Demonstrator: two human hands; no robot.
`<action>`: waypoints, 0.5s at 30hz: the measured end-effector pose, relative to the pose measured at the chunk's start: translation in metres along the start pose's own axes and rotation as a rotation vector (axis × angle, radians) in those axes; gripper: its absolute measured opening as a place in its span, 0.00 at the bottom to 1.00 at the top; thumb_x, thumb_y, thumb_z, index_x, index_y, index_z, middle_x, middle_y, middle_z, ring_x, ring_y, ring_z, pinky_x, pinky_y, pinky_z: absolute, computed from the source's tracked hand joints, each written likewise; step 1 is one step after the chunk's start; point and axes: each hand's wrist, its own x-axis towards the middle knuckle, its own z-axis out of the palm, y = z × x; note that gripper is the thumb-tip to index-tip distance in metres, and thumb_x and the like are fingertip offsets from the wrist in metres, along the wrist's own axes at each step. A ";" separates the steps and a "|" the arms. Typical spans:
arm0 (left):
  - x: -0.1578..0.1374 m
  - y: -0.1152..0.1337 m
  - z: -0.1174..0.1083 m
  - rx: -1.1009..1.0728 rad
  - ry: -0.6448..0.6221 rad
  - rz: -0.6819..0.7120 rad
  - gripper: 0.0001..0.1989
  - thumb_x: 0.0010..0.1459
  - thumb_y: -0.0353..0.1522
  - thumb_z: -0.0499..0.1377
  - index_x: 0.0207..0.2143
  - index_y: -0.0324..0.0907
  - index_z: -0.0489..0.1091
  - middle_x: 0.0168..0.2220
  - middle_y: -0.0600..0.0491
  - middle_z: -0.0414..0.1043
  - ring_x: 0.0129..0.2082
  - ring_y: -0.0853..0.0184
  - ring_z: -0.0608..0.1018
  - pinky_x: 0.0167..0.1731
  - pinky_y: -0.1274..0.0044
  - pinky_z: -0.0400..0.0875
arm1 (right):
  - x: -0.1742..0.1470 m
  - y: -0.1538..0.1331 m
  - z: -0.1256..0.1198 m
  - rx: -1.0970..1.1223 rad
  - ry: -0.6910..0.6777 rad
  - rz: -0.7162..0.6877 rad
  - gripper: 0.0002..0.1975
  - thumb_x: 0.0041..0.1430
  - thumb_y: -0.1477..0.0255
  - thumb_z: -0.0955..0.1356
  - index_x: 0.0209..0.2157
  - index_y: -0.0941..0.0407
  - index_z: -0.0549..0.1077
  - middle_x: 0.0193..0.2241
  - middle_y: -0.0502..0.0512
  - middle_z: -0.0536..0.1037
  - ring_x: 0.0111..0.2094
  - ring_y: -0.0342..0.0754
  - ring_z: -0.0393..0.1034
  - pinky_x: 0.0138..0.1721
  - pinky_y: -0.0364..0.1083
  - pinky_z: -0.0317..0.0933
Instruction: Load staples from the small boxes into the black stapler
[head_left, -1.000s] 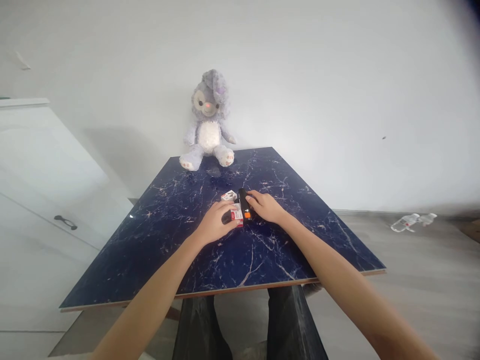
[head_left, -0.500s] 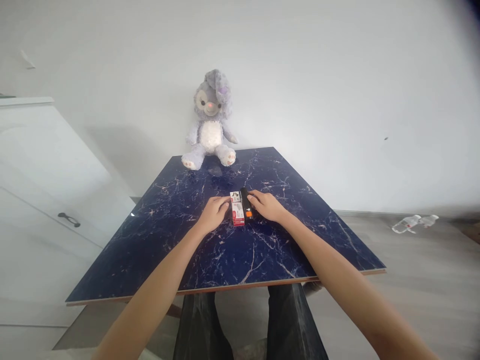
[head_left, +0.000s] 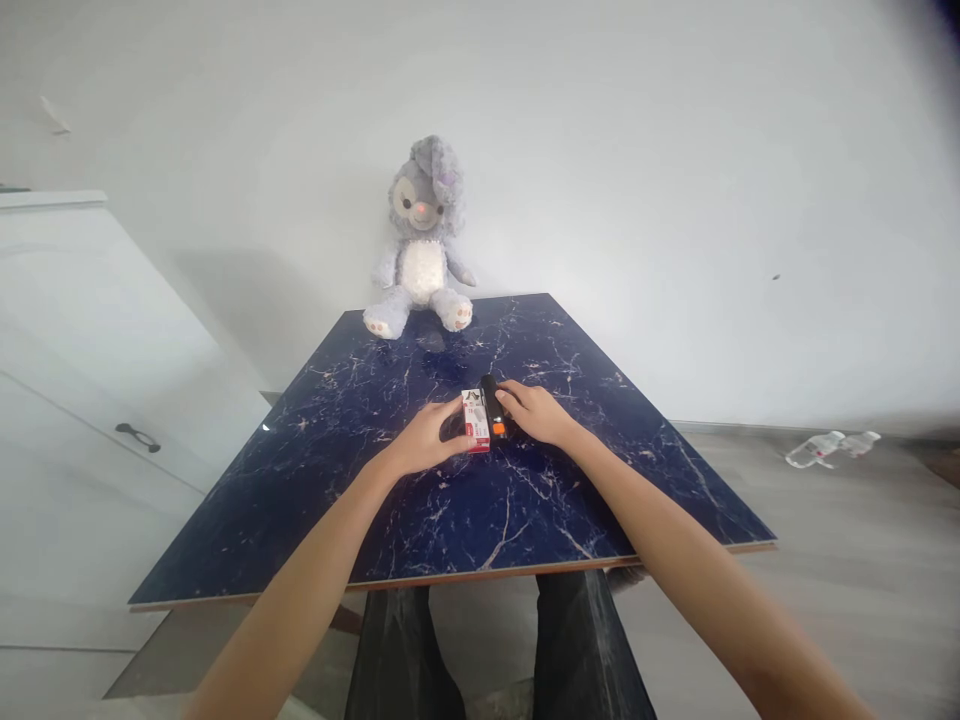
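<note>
A small red-and-white box [head_left: 475,418] lies near the middle of the dark blue marbled table [head_left: 450,530]. My left hand [head_left: 429,436] curves around its left side, with the fingertips at the far end and the thumb at the near end. Close against the box's right side is an oblong black object with an orange patch [head_left: 492,408]; its exact kind is unclear. My right hand [head_left: 534,412] grips this object from the right, thumb on top and fingers at its far right side, partly hidden.
A grey plush rabbit [head_left: 424,240] sits at the table's back edge against the white wall [head_left: 675,180]. To the left stands a white cabinet [head_left: 82,330] with a dark handle. Clear plastic items [head_left: 831,450] lie on the floor at right.
My left hand has opened out from beside the box, its thumb moving down to the near end. The box's far end sits slightly nearer. My right hand stays put.
</note>
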 end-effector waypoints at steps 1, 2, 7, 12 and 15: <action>-0.001 0.001 0.000 0.006 -0.011 -0.002 0.43 0.56 0.52 0.61 0.69 0.51 0.51 0.63 0.45 0.64 0.61 0.49 0.66 0.59 0.58 0.61 | 0.000 0.000 0.000 0.005 -0.001 0.003 0.19 0.73 0.61 0.55 0.46 0.53 0.72 0.33 0.53 0.79 0.33 0.47 0.73 0.36 0.43 0.58; -0.002 0.001 0.001 0.014 -0.020 -0.001 0.49 0.51 0.51 0.65 0.70 0.51 0.48 0.63 0.44 0.63 0.61 0.47 0.66 0.58 0.57 0.61 | 0.000 0.000 0.000 0.009 -0.003 0.006 0.20 0.73 0.60 0.54 0.44 0.53 0.72 0.32 0.53 0.78 0.32 0.47 0.73 0.36 0.43 0.58; -0.001 -0.002 0.010 0.045 0.034 -0.038 0.50 0.49 0.49 0.68 0.69 0.53 0.49 0.63 0.44 0.64 0.62 0.45 0.65 0.57 0.57 0.62 | -0.001 -0.002 0.001 -0.004 -0.009 0.040 0.23 0.73 0.58 0.51 0.40 0.52 0.71 0.33 0.52 0.78 0.34 0.48 0.73 0.37 0.43 0.57; 0.005 -0.009 0.021 0.050 0.078 -0.054 0.51 0.48 0.49 0.68 0.69 0.50 0.49 0.64 0.42 0.62 0.63 0.45 0.64 0.58 0.57 0.61 | -0.001 -0.003 0.004 -0.079 0.020 0.117 0.25 0.73 0.56 0.49 0.42 0.52 0.71 0.35 0.55 0.79 0.36 0.51 0.74 0.36 0.44 0.57; 0.020 -0.009 0.029 0.044 0.105 -0.031 0.49 0.48 0.48 0.69 0.68 0.49 0.52 0.64 0.43 0.62 0.63 0.47 0.64 0.59 0.58 0.61 | 0.001 0.002 0.003 -0.131 0.069 0.206 0.26 0.73 0.55 0.49 0.45 0.53 0.71 0.37 0.57 0.80 0.38 0.53 0.75 0.38 0.44 0.58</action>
